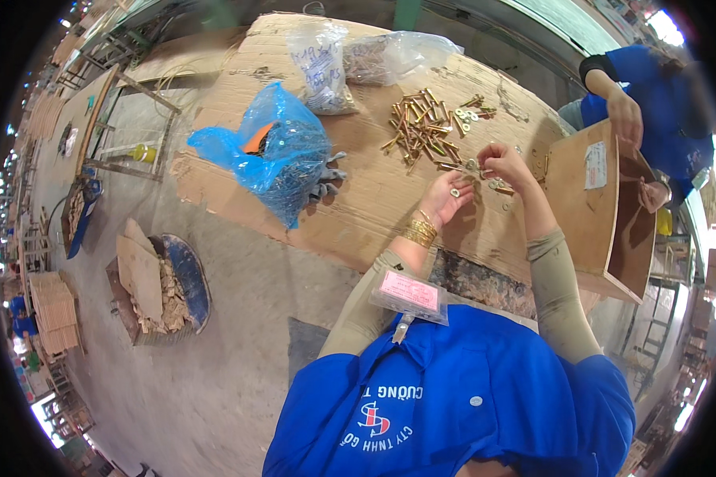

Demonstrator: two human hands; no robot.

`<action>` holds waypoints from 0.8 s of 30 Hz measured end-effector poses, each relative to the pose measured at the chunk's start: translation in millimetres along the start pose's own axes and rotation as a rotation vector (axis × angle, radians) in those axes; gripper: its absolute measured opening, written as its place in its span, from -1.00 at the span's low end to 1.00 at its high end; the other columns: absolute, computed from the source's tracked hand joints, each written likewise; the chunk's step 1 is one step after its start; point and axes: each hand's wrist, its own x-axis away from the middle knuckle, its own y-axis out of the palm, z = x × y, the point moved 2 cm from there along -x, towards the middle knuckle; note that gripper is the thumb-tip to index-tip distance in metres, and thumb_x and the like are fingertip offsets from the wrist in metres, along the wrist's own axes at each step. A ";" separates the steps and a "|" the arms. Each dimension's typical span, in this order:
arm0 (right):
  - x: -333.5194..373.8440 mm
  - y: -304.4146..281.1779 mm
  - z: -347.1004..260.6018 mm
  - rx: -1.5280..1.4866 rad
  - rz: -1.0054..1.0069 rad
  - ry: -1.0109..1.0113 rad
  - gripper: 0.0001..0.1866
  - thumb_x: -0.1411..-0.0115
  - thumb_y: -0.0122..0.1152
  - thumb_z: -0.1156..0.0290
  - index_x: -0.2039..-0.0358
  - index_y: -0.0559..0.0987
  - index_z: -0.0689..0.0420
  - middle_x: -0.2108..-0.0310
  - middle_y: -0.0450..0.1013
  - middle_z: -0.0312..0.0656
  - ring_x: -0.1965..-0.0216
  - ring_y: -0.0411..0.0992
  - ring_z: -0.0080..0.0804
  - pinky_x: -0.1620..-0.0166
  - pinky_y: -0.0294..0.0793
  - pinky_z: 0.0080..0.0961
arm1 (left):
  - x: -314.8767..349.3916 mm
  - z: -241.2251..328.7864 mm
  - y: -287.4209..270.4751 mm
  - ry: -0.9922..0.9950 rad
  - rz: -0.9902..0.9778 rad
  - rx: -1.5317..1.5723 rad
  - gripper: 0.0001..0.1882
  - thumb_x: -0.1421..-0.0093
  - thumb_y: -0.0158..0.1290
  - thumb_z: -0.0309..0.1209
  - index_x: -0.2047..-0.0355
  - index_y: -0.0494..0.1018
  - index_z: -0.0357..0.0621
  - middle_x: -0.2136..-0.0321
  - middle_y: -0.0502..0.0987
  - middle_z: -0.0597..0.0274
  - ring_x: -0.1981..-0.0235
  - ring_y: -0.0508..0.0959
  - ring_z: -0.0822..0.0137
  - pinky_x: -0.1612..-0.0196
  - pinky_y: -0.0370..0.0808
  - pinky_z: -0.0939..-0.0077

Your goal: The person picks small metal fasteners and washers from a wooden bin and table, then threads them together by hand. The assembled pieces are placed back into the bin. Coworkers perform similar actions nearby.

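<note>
My left hand (445,200) is turned palm up over the cardboard, fingers partly curled, with a round metal washer (454,192) lying in it. My right hand (507,165) is just right of it, thumb and fingers pinched together. What the pinch holds is too small to make out. A long thin bolt (451,166) shows by the left fingertips. Beyond both hands lies a pile of brass-coloured bolts (423,126), with pale washers (465,118) at its right side. A few more washers (501,188) lie under and beside my right hand.
Cardboard (366,183) covers the table. A blue plastic bag (282,159) of dark hardware and clear bags (322,71) stand at the far left. To the right, a co-worker's hand (626,119) rests on an open wooden box (581,199). A scrap bin (195,278) stands on the floor.
</note>
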 end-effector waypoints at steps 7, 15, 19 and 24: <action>-5.1 -2.3 10.7 0.758 0.152 -0.088 -0.64 0.28 0.27 0.33 0.43 0.49 0.25 0.50 0.44 -0.06 0.48 0.42 -0.30 0.39 0.40 -0.47 | -1.0 1.5 -6.0 0.042 0.122 -0.069 -0.78 -0.15 -0.19 -0.40 0.24 0.24 -0.28 0.35 0.35 0.07 0.32 0.40 0.23 0.20 0.41 0.36; -6.4 2.4 20.3 0.545 0.185 -0.026 -0.80 0.26 0.16 0.48 0.51 0.51 0.24 0.58 0.45 -0.17 0.51 0.41 -0.37 0.41 0.40 -0.50 | 6.7 9.3 -13.2 0.075 0.149 -0.160 -0.84 -0.16 -0.21 -0.48 0.27 0.26 -0.29 0.37 0.39 0.01 0.35 0.45 0.19 0.23 0.47 0.36; -9.3 13.4 -1.3 0.399 0.166 -0.139 -0.80 0.25 0.14 0.51 0.49 0.50 0.24 0.58 0.44 -0.16 0.51 0.41 -0.35 0.41 0.39 -0.49 | 9.8 10.7 -13.1 0.088 0.120 -0.154 -0.84 -0.16 -0.20 -0.49 0.28 0.26 -0.31 0.39 0.40 0.02 0.35 0.46 0.19 0.24 0.48 0.38; -25.4 18.4 -2.0 0.676 0.035 -0.161 -0.76 0.28 0.16 0.53 0.47 0.50 0.21 0.56 0.45 -0.11 0.46 0.44 -0.24 0.38 0.41 -0.43 | 16.9 6.8 -9.9 0.069 0.171 -0.162 -0.84 -0.16 -0.20 -0.49 0.28 0.26 -0.31 0.40 0.41 0.02 0.35 0.47 0.20 0.24 0.47 0.36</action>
